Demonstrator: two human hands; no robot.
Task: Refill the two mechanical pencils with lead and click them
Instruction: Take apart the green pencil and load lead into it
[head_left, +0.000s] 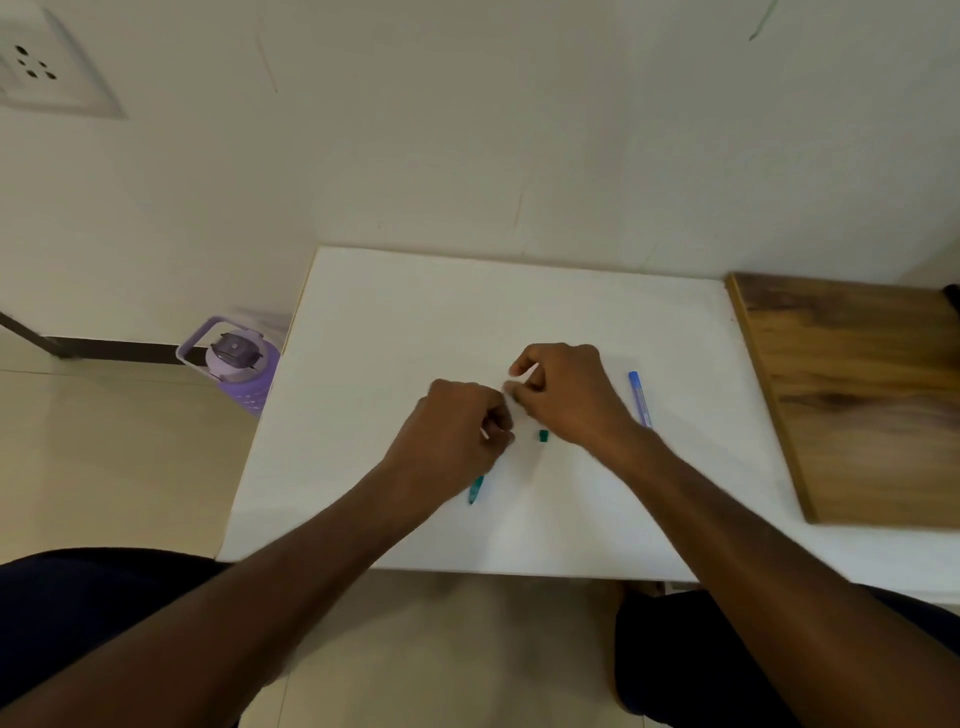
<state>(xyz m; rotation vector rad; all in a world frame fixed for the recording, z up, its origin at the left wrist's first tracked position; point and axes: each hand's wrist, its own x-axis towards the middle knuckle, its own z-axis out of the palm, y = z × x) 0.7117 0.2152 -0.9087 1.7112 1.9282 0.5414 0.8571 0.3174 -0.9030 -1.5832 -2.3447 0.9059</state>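
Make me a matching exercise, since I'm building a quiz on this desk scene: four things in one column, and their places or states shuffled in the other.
Things:
1. green pencil
2. blue pencil
3. green cap
4. purple bottle

Places or states:
A. standing on the floor left of the table
B. lying loose on the white table between the two hands
C. held in the left hand
D. lying on the table beside the right hand

Pairs: 1-C, 2-D, 3-B, 4-A

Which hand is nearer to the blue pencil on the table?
Right. The right hand is just left of the blue pencil, wrist almost beside it. The left hand is farther left.
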